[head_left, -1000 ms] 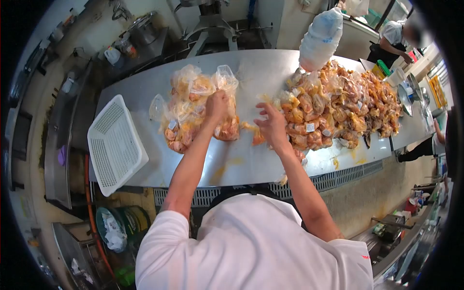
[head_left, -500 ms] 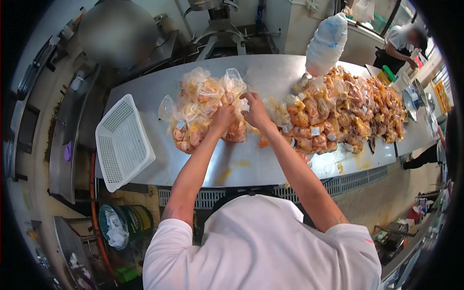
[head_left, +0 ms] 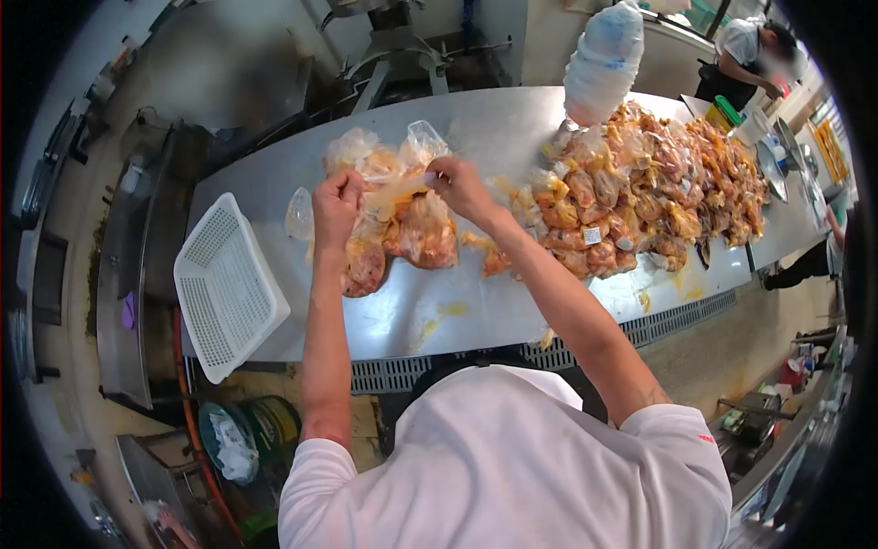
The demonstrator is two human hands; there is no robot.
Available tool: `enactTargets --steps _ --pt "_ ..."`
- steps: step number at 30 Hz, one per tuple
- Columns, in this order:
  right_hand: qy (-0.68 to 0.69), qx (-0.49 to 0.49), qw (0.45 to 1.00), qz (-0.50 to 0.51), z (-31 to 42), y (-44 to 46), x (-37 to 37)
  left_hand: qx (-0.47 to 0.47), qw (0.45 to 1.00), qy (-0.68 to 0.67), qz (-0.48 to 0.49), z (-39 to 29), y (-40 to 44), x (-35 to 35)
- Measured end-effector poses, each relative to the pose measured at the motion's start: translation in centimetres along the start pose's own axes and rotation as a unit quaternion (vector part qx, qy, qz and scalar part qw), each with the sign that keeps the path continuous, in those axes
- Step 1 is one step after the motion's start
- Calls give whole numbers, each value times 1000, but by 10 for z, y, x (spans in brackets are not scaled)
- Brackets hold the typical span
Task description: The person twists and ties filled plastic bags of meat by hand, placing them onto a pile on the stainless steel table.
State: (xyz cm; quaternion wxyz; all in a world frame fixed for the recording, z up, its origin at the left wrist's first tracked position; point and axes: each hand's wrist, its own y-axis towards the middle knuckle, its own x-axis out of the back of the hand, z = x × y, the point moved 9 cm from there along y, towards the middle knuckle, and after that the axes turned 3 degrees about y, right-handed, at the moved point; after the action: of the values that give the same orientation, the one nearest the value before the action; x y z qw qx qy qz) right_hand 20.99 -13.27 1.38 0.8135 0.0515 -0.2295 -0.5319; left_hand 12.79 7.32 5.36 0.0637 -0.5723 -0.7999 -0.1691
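My left hand (head_left: pixel 337 207) and my right hand (head_left: pixel 461 191) are both closed, apart from each other, on a clear plastic bag (head_left: pixel 400 190) pulled into a taut band between them. Whether anything is inside that bag is hidden. Below and behind it stand several filled clear bags of orange-yellow meat pieces (head_left: pixel 428 236). To the right lies a big heap of similar bagged meat (head_left: pixel 631 197), a few bags bearing white labels. Left of my left hand, a puffed, knotted bag end (head_left: pixel 299 214) sticks out.
A white perforated basket (head_left: pixel 230 291) sits at the left end of the steel table (head_left: pixel 476 320). A tall stack of clear-white bags (head_left: pixel 604 64) rises behind the heap. A green bin (head_left: pixel 261 435) stands on the floor at left. Another person (head_left: pixel 745 64) works at the far right.
My left hand has moved left, away from my right hand, and plastic is now stretched between them. Earlier both hands were close together at the bags. The view has shifted slightly.
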Motion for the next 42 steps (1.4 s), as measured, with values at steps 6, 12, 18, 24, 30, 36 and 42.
enactTargets --steps 6,12,18,24,30,36,42 --pt "2 87 996 -31 67 18 3 -294 920 205 -160 -74 -26 -29" --pt "52 47 984 -161 73 16 69 -165 954 227 -108 -35 -8 11" --pt "43 -18 998 -29 63 -2 33 -121 988 66 66 -3 -13 -62" --pt "21 102 993 -60 72 -66 13 -36 991 -65 111 -42 -25 -83" --pt "-24 118 987 -108 17 -80 -15 -16 985 -172 -23 -38 -5 -56" --pt "12 -78 997 5 -24 -87 -14 -289 944 146 -67 -132 -40 -34" --pt "-1 89 990 112 33 -77 -6 -269 814 412 309 5 -52 -114"
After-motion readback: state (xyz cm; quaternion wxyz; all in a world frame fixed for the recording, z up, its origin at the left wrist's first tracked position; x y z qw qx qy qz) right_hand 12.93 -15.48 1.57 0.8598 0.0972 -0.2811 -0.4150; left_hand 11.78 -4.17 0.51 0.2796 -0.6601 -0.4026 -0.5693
